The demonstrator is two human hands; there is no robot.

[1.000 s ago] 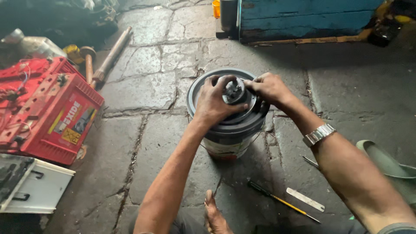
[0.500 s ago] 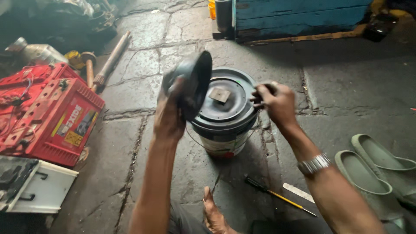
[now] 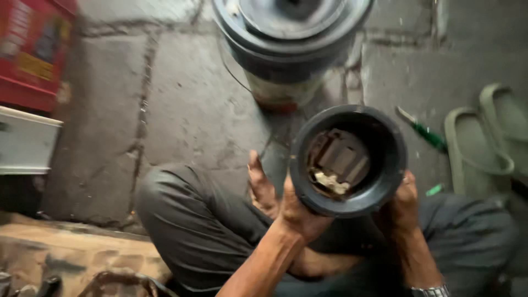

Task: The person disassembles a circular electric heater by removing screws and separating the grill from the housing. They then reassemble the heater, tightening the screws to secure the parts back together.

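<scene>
Drum (image 3: 347, 159) now lifted off bucket (image 3: 291, 49) to lap, left hand (image 3: 300, 212) and right hand (image 3: 404, 206) fingers curled gripping rim; greasy rim could slip, dropping onto foot (image 3: 261, 187).

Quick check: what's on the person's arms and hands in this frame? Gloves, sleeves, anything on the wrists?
Both hands are bare, with no gloves: left hand, right hand. Both forearms are uncovered as far as the frame shows, with no sleeves in sight. A silver metal-link wristwatch sits on the right wrist. No rings can be made out.
</scene>
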